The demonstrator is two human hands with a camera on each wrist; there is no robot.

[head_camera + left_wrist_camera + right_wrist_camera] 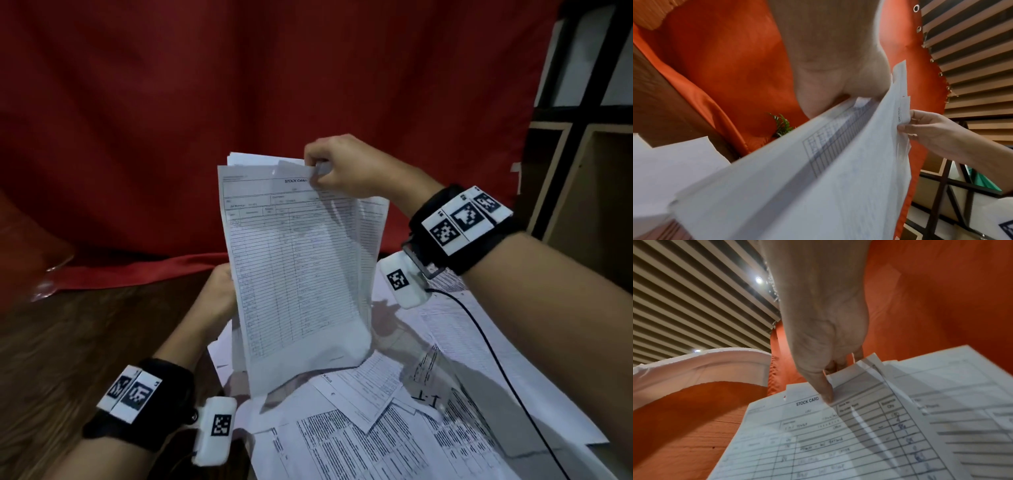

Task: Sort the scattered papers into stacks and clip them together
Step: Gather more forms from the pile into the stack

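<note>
with the right hand [337, 168] pinching the top of the upright stock card sheaf [294, 274] and the left hand [219, 291] gripping its side, tap the bottom edges square on the tabletop [85, 335] before clipping.

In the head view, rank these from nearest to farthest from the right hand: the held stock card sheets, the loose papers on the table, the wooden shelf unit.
1. Held stock card sheets: pinched at their top edge by the right hand.
2. Wooden shelf unit: off to the right, behind the wrist.
3. Loose papers on the table: spread below, toward the camera.

Two and three are close; the order is a judgement.
</note>
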